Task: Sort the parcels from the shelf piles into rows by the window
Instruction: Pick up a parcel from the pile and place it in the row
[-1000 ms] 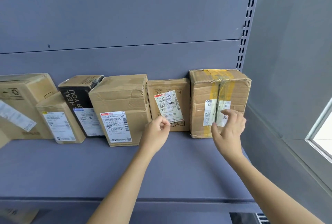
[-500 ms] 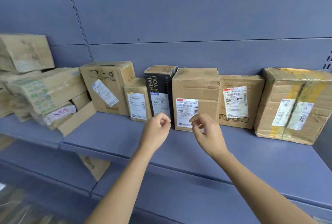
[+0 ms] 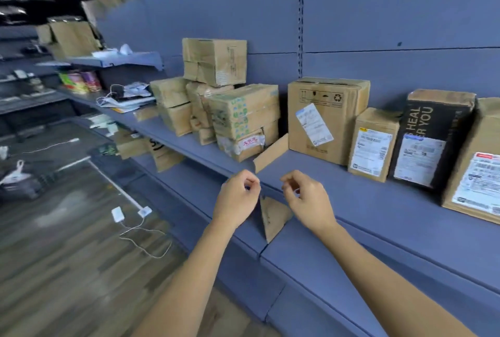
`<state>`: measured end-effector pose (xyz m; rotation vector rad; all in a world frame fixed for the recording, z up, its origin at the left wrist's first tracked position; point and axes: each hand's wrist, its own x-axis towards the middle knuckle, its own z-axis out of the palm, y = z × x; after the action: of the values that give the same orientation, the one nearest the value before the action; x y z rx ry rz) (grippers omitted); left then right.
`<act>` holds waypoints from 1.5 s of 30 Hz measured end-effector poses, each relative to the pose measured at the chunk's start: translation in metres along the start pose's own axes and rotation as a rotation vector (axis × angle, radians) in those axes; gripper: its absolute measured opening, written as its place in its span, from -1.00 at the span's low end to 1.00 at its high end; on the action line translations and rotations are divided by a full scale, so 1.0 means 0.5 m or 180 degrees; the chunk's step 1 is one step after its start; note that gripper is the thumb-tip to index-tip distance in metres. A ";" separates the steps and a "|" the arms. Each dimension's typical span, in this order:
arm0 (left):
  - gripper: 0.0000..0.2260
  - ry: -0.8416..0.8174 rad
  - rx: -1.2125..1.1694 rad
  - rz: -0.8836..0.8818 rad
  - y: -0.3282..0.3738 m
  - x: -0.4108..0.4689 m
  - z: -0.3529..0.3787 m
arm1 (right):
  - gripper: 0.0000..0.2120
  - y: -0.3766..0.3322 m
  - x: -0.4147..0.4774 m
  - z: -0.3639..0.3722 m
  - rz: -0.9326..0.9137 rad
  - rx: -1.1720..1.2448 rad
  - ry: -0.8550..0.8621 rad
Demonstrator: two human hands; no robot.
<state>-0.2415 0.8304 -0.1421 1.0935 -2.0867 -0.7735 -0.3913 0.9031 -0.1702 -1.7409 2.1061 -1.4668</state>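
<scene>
A pile of several brown parcels (image 3: pixel 238 112) sits on the blue shelf (image 3: pixel 365 201) at centre left, with one taped box (image 3: pixel 215 62) on top. To its right a row stands against the back panel: a brown box with a slanted label (image 3: pixel 324 117), a small labelled box (image 3: pixel 372 144), a black box (image 3: pixel 430 139) and a larger brown box (image 3: pixel 479 163) cut off by the frame edge. My left hand (image 3: pixel 236 198) and my right hand (image 3: pixel 308 201) hover side by side in front of the shelf edge, fingers loosely curled, holding nothing.
A loose cardboard flap (image 3: pixel 270 157) lies on the shelf just beyond my hands. A cardboard corner (image 3: pixel 273 216) pokes out below the shelf edge. More boxes (image 3: pixel 132 144) sit on a lower shelf at left. White adapters and cables (image 3: pixel 117 213) lie on the wooden floor.
The view has swung left along the shelf, from the taped box by the window to the pile. My right hand has left that box. Both hands now hover near the shelf edge.
</scene>
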 end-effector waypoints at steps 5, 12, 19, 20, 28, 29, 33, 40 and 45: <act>-0.85 0.0339 -0.0021 -0.0396 -0.109 -0.007 -0.110 | -0.87 -0.087 0.034 0.139 -0.0096 0.0221 -0.0300; -0.87 0.0584 0.0075 -0.0633 -0.214 0.030 -0.172 | -0.87 -0.120 0.111 0.276 -0.0312 0.0365 -0.0804; -0.88 0.0752 0.0210 -0.0710 -0.302 0.155 -0.225 | -0.84 -0.124 0.248 0.402 -0.0424 0.0518 -0.1045; -0.89 0.0770 0.0239 -0.0707 -0.311 0.181 -0.235 | -0.82 -0.125 0.274 0.417 -0.0429 0.0535 -0.1074; -0.88 0.0902 0.0301 -0.0565 -0.362 0.392 -0.281 | -0.85 -0.120 0.482 0.498 -0.0583 0.0538 -0.1150; -0.89 0.0899 0.0300 -0.0574 -0.375 0.412 -0.281 | -0.85 -0.116 0.499 0.510 -0.0598 0.0547 -0.1162; -0.89 0.0885 0.0239 -0.0561 -0.421 0.476 -0.284 | -0.85 -0.102 0.553 0.555 -0.0599 0.0482 -0.1193; -0.85 0.0617 0.0079 -0.0499 -0.524 0.582 -0.332 | -0.84 -0.114 0.621 0.671 -0.0499 0.0408 -0.1135; -0.82 0.0351 0.0096 -0.0324 -0.611 0.656 -0.419 | -0.84 -0.158 0.668 0.782 -0.0205 0.0391 -0.0856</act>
<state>-0.0821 0.3621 -0.1506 1.2388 -1.9688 -0.7153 -0.2377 0.4064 -0.1653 -1.8559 1.8058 -1.2622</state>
